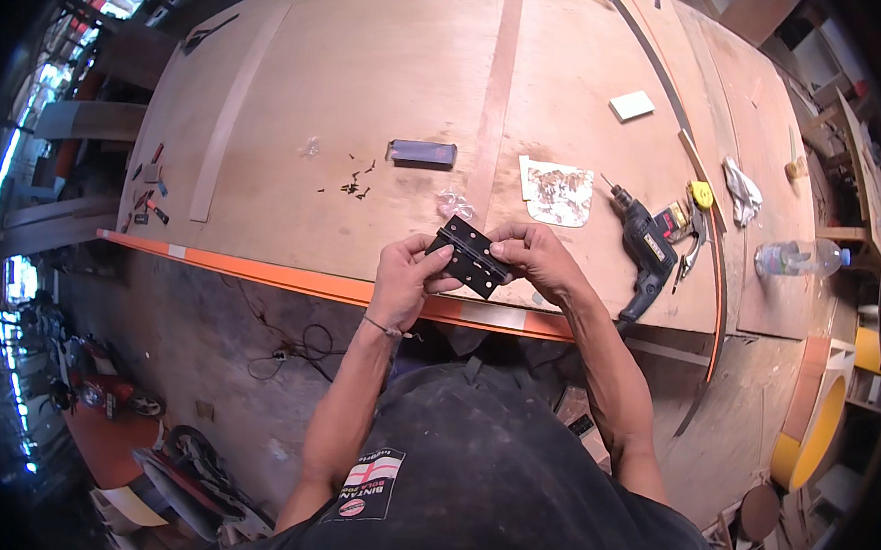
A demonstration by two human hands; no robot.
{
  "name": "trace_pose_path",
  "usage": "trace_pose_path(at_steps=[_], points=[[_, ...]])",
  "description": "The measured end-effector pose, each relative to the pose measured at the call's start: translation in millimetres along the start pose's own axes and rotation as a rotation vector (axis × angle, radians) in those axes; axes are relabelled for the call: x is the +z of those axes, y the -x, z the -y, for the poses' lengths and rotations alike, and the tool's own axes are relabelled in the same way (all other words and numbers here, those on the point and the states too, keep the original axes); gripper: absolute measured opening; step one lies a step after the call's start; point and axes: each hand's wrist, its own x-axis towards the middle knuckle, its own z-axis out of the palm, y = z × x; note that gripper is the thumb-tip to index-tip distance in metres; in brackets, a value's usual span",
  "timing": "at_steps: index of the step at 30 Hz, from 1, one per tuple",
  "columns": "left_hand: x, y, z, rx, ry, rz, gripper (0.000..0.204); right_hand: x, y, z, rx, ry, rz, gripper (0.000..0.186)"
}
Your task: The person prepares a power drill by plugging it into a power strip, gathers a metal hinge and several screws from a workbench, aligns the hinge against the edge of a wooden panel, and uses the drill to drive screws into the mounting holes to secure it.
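Observation:
A black butt hinge (469, 258), unfolded flat with several screw holes, is held over the near edge of the wooden worktable (361, 82). My left hand (411, 273) grips its left side, thumb on top. At its right end my right hand (534, 256) pinches the hinge between thumb and fingers. Just beyond the hands lies a crumpled clear plastic bag (455, 204). Farther off sits a small dark blue box (422, 155), with several dark screws (357, 184) scattered to its left.
A corded drill (646, 241), a yellow tape measure (701, 195) and a plastic bottle (800, 258) lie on the right. Small tools (149, 207) rest at far left. An orange strip (261, 271) runs along the near edge. A silvery sheet (561, 194) lies beyond my right hand.

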Motion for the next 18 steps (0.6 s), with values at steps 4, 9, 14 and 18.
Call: trace_pose_path(at_steps=[4,9,14,18], points=[[9,0,5,-0.049,0.000,-0.002,0.020,-9,6,-9,0.005,-0.018,-0.030,0.026],[9,-2,8,-0.079,0.006,0.009,0.024,0,8,-10,-0.007,0.016,-0.103,0.026],[8,3,20,-0.141,-0.014,0.055,0.029,14,13,-19,-0.110,0.112,-0.255,0.025],[9,3,16,-0.068,-0.094,0.087,0.022,30,31,-13,-0.123,0.039,-0.258,0.027]])
